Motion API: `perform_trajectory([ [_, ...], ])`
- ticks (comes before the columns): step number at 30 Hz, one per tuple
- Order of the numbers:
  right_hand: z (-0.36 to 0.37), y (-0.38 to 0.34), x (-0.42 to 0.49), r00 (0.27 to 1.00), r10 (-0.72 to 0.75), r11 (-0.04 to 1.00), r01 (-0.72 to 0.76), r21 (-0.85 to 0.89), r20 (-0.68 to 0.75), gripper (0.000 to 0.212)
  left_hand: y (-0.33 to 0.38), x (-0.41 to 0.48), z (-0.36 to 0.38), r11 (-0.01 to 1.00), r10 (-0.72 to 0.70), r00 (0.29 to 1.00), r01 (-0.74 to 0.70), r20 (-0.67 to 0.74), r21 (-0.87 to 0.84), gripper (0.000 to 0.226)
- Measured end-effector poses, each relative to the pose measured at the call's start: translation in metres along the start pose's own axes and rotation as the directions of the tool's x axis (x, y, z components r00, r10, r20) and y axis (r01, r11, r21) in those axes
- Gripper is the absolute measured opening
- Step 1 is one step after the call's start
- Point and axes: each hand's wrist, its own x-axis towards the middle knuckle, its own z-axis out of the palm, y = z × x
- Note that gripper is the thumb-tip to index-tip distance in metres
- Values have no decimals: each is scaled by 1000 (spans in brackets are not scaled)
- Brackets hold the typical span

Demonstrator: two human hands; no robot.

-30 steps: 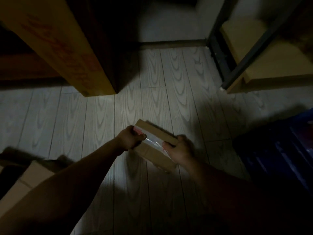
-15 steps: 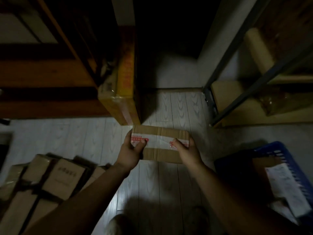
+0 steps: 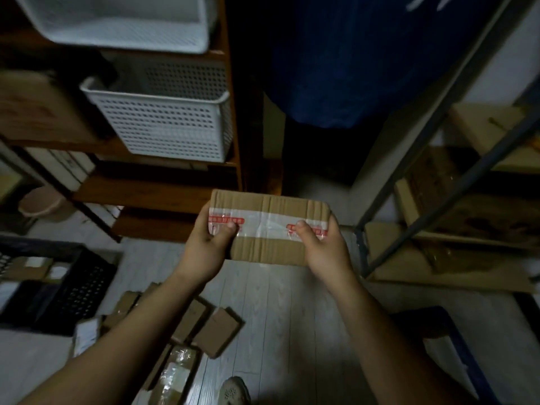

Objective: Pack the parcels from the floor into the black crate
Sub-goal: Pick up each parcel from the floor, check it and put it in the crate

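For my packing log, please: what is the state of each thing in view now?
Taped parcel: sealed, held above the floor.
Left hand: grips the parcel's left end.
Right hand: grips the parcel's right end.
Black crate: on the floor, some parcels inside.
Floor parcels: lying loose, not yet packed.

Dim room. Pale plank floor (image 3: 292, 317). Far left, a wooden shelf (image 3: 146, 194) holds white baskets (image 3: 163, 124). On the right, a metal rack (image 3: 453, 200) holds cardboard boxes (image 3: 482, 124). A blue cloth (image 3: 336, 68) hangs between them.
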Motion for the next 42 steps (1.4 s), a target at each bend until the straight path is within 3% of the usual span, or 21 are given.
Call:
perform_trajectory([
  [7, 25, -82, -71, 951, -220, 975, 219, 31, 216, 36, 65, -105, -60, 990, 139, 937, -128, -319, 56, 41],
  [16, 106, -149, -177, 826, -451, 889, 451, 82, 339, 51, 103, -212, -178, 976, 210, 866, -212, -454, 47, 47],
  [19, 164, -158, -215, 782, -491, 866, 487, 115, 384, 39, 97, -250, -239, 972, 229, 826, -221, -515, 78, 40],
  [24, 288, -163, -285, 725, -516, 849, 504, 159, 455, 30, 77, -318, -361, 989, 144, 791, -125, -594, 73, 46],
  [32, 433, -182, -355, 659, -492, 863, 457, 217, 569, 29, 66, -382, -504, 993, 104, 746, -111, -657, 31, 40],
  [35, 471, -189, -363, 658, -463, 879, 425, 215, 593, 24, 62, -384, -539, 993, 107, 742, -112, -662, 35, 41],
  [38, 512, -192, -362, 677, -430, 898, 391, 203, 598, 32, 51, -378, -572, 996, 74, 737, -90, -672, 12, 47],
  [42, 571, -195, -350, 683, -373, 923, 344, 175, 627, 41, 29, -359, -624, 1000, 1, 769, -2, -640, -1, 69],
])
